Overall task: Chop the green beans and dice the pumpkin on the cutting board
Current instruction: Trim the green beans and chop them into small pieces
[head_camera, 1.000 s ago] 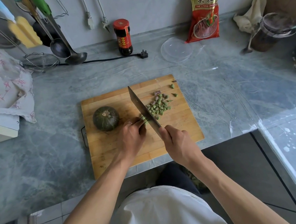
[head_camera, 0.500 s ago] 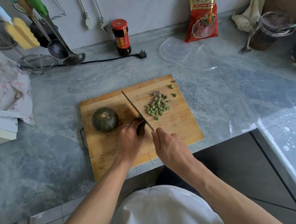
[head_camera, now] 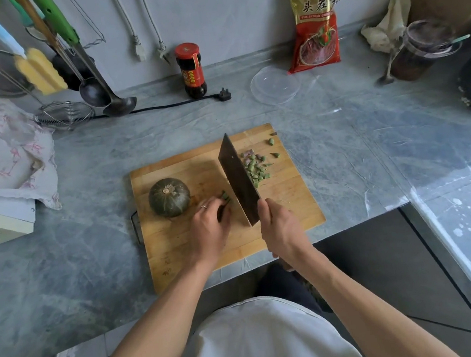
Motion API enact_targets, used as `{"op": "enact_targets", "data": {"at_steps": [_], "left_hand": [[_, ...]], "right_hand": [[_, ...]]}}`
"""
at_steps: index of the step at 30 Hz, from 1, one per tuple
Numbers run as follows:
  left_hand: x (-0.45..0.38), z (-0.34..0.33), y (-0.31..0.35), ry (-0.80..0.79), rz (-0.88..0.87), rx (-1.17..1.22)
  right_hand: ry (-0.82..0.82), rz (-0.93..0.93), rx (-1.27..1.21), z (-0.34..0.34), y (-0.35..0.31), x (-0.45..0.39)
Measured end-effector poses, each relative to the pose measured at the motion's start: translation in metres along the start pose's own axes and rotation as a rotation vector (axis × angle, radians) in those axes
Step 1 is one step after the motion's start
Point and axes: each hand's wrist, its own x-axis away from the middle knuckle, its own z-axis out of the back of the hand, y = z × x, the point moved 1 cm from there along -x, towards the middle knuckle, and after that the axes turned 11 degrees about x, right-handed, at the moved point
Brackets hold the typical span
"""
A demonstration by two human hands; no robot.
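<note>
A wooden cutting board (head_camera: 178, 258) lies on the grey counter. A small whole dark green pumpkin (head_camera: 169, 196) sits on its left part. My left hand (head_camera: 210, 226) holds down a short bundle of uncut green beans (head_camera: 225, 197) with curled fingers. My right hand (head_camera: 281, 228) grips the handle of a cleaver (head_camera: 237, 178), whose broad blade stands tilted just right of the beans. A pile of chopped bean pieces (head_camera: 255, 168) lies right of the blade, with a few strays near the board's far right corner.
A sauce bottle (head_camera: 191, 70), a black plug and cord (head_camera: 224, 94), a clear plastic lid (head_camera: 275, 84) and a red food bag (head_camera: 315, 23) stand behind the board. Ladles and a strainer (head_camera: 64, 115) hang at the back left. A jar (head_camera: 420, 49) is at right.
The cleaver has lifted and tilted so its flat side shows, and shifted slightly right of my left hand. My left hand has slid back along the beans.
</note>
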Motion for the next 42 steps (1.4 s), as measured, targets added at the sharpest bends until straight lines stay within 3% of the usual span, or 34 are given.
{"op": "enact_targets", "data": {"at_steps": [11, 25, 32, 37, 42], "left_hand": [[0.003, -0.002, -0.003, 0.043, 0.022, 0.048], [0.008, -0.003, -0.005, 0.053, 0.097, 0.044], [0.009, -0.001, 0.002, 0.072, 0.133, 0.08], [0.009, -0.004, 0.0, 0.071, 0.066, 0.052], [0.005, -0.01, -0.004, 0.059, 0.075, 0.053]], "right_hand": [[0.022, 0.199, 0.122, 0.005, 0.003, 0.016], [0.007, 0.248, 0.251, -0.011, -0.008, 0.02], [-0.035, 0.192, 0.205, -0.013, -0.011, 0.013], [-0.056, 0.001, 0.03, -0.001, -0.003, 0.009], [-0.007, 0.022, 0.044, 0.011, 0.003, 0.005]]}}
